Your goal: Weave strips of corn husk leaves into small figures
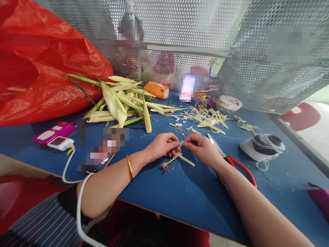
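Head view: holding a small husk piece (187,160) near centre over the blue table (159,187), left hand (164,145) curled into a tight pinch, right hand (202,145) also closed, fingertips at the upper end; just right, red-handled scissors (229,159), then a thread spool (267,145); far centre, scattered scraps (209,120); far left, heaped husks (113,103) against a red bag (51,68), beside an orange packet (155,90); near left, a white cable (80,206) crossing the left elbow, close to the workspace
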`<state>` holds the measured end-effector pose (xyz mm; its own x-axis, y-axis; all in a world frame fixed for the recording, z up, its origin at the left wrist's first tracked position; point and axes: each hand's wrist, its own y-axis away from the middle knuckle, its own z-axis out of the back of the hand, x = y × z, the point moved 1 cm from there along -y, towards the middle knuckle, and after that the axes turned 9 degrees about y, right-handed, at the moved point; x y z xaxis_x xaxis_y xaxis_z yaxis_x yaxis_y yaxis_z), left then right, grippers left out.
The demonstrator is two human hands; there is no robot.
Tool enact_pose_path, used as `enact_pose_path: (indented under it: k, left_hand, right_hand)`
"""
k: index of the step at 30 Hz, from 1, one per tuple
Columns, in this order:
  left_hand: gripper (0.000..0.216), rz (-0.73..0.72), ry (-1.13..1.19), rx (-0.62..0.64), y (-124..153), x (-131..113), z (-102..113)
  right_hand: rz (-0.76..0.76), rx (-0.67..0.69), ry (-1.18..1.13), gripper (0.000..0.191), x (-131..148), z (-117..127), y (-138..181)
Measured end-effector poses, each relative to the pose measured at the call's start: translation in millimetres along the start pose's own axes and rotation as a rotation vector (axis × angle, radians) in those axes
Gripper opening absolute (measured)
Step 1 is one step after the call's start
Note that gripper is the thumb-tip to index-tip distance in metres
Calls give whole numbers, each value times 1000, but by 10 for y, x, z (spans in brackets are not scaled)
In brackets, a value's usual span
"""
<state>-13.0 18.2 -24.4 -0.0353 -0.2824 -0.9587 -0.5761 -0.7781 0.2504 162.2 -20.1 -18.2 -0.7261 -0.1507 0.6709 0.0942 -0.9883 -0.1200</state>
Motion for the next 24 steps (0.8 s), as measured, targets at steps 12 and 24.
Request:
enact_pose_path:
  k: [12, 24]
  left_hand:
    - [11, -3, 53, -86, 5, -32, 17]
    - [17, -81, -26, -4, 12, -8, 48]
  right_hand:
    - [-39, 316, -230, 27, 116, 9, 85]
    - [18, 49, -403, 20, 30, 28, 8]
